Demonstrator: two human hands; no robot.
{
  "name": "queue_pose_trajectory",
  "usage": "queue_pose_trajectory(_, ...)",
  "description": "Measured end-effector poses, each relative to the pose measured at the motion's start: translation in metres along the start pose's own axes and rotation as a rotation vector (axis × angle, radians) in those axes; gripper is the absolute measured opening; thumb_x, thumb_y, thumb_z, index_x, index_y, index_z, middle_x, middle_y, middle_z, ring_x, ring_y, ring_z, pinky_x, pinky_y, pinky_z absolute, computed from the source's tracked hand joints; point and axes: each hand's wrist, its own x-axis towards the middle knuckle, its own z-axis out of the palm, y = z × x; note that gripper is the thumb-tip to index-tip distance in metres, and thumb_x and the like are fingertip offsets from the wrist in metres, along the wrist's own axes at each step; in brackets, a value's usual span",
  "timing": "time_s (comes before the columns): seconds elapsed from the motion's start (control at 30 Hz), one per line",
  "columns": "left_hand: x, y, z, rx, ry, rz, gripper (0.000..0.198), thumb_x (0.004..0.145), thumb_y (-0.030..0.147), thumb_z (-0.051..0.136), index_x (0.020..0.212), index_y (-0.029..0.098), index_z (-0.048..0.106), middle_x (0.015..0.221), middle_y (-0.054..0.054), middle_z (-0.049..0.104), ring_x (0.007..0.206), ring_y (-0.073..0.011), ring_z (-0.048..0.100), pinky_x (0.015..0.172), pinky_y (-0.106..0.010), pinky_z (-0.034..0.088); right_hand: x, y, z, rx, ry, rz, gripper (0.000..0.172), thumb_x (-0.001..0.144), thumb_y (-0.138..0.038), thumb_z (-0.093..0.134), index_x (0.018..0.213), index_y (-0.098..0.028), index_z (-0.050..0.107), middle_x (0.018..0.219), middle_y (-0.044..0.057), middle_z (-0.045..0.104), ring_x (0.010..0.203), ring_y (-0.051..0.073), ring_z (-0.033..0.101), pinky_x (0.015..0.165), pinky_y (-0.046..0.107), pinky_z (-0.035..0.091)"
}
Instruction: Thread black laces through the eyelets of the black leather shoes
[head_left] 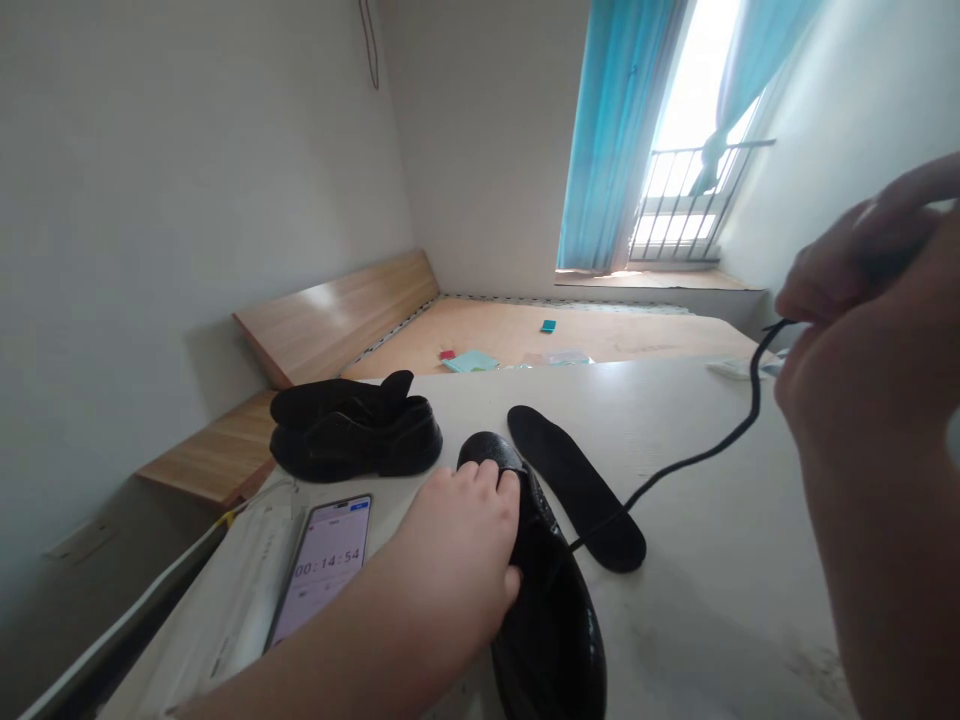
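My left hand [461, 545] grips the front of a glossy black shoe [551, 630] that lies on the white table [712, 600]. A black shoelace [694, 458] runs from that shoe up to my right hand [870, 330], which pinches its end high at the right edge. Beside the shoe, a black insole [574, 485] lies flat on the table. The second black shoe [356, 428] rests on its side at the table's far left.
A phone [326, 565] showing a running timer lies left of my left arm, with a white cable [150, 590] near it. Behind the table is a bare wooden bed frame [330, 320] with small coloured items, blue curtains [615, 130] and a window.
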Motion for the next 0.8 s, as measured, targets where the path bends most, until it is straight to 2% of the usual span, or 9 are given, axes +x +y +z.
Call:
queue_pose_trajectory(0.07, 0.005, 0.002, 0.006, 0.061, -0.006, -0.022, 0.059, 0.082, 0.027, 0.058, 0.136, 0.005, 0.045, 0.129, -0.021, 0.055, 0.114, -0.0332, 0.054, 0.092, -0.044, 0.048, -0.003, 0.021, -0.007, -0.281, 0.211, -0.124, 0.042, 0.094, -0.060, 0.021, 0.074, -0.027, 0.036, 0.069, 0.003, 0.037, 0.066, 0.021, 0.045, 0.051, 0.031, 0.023)
queue_pose_trajectory(0.1, 0.007, 0.003, 0.008, 0.076, -0.001, -0.025, 0.057, 0.083, 0.024, 0.056, 0.135, 0.004, 0.045, 0.127, -0.021, 0.055, 0.112, -0.0333, 0.055, 0.090, -0.044, 0.049, -0.004, 0.034, -0.011, -0.523, 0.240, -0.186, 0.037, 0.097, -0.052, 0.021, 0.077, -0.026, 0.040, 0.073, 0.005, 0.043, 0.073, 0.023, 0.049, 0.054, 0.032, 0.026)
queue_pose_trajectory(0.13, 0.009, 0.002, 0.009, 0.079, 0.004, -0.022, 0.054, 0.084, 0.020, 0.053, 0.134, 0.004, 0.046, 0.126, -0.021, 0.056, 0.110, -0.0328, 0.056, 0.088, -0.044, 0.050, -0.007, 0.049, -0.015, -0.824, 0.114, -0.220, 0.035, 0.098, -0.044, 0.017, 0.084, -0.025, 0.044, 0.076, 0.007, 0.049, 0.076, 0.025, 0.052, 0.056, 0.033, 0.027)
queue_pose_trajectory(0.17, 0.010, 0.002, 0.009, 0.078, 0.007, -0.016, 0.050, 0.084, 0.017, 0.049, 0.133, 0.004, 0.048, 0.126, -0.021, 0.056, 0.107, -0.0317, 0.057, 0.085, -0.042, 0.051, -0.010, 0.065, -0.020, -0.953, -0.021, -0.209, 0.031, 0.096, -0.038, 0.022, 0.086, -0.023, 0.047, 0.071, 0.007, 0.051, 0.070, 0.026, 0.053, 0.056, 0.033, 0.025)
queue_pose_trajectory(0.23, 0.011, 0.000, 0.007, 0.066, 0.012, 0.019, 0.044, 0.086, 0.011, 0.043, 0.129, 0.005, 0.052, 0.124, -0.020, 0.056, 0.102, -0.0289, 0.060, 0.080, -0.039, 0.052, -0.020, 0.099, -0.030, -1.003, -0.330, -0.162, 0.019, 0.090, -0.031, 0.039, 0.084, -0.023, 0.054, 0.072, 0.006, 0.060, 0.062, 0.023, 0.055, 0.054, 0.032, 0.026)
queue_pose_trajectory(0.3, 0.012, -0.003, 0.003, 0.039, 0.015, 0.054, 0.040, 0.085, 0.007, 0.041, 0.121, 0.007, 0.057, 0.117, -0.017, 0.061, 0.096, -0.0262, 0.062, 0.075, -0.035, 0.052, -0.035, 0.133, -0.043, -1.012, -0.577, -0.111, 0.015, 0.082, -0.026, 0.047, 0.089, -0.025, 0.060, 0.087, 0.003, 0.069, 0.060, 0.021, 0.059, 0.053, 0.031, 0.030)
queue_pose_trajectory(0.43, 0.015, -0.010, -0.006, -0.015, 0.036, 0.028, 0.026, 0.083, 0.006, 0.044, 0.097, 0.015, 0.064, 0.090, -0.008, 0.069, 0.076, -0.0230, 0.067, 0.061, -0.031, 0.049, -0.064, 0.181, -0.076, -1.025, -0.798, 0.058, 0.036, 0.074, -0.022, 0.049, 0.107, -0.030, 0.061, 0.103, 0.001, 0.072, 0.074, 0.023, 0.068, 0.059, 0.031, 0.043)
queue_pose_trajectory(0.63, 0.018, -0.018, -0.009, -0.024, 0.132, 0.030, 0.018, 0.082, 0.008, 0.043, 0.084, 0.018, 0.058, 0.072, -0.005, 0.067, 0.067, -0.0229, 0.066, 0.052, -0.029, 0.039, -0.068, 0.205, -0.110, -1.099, -0.737, 0.258, 0.037, 0.083, -0.032, 0.034, 0.107, -0.023, 0.061, 0.117, 0.010, 0.066, 0.088, 0.028, 0.067, 0.075, 0.042, 0.050)
queue_pose_trajectory(0.8, 0.014, -0.021, -0.014, -0.033, 0.255, 0.050, 0.013, 0.089, 0.019, 0.043, 0.083, 0.020, 0.054, 0.068, -0.002, 0.064, 0.062, -0.0196, 0.063, 0.049, -0.028, 0.030, -0.075, 0.192, -0.097, -1.143, -0.632, 0.267, 0.046, 0.083, -0.034, 0.032, 0.117, -0.019, 0.059, 0.125, 0.014, 0.061, 0.120, 0.038, 0.050, 0.095, 0.057, 0.039)
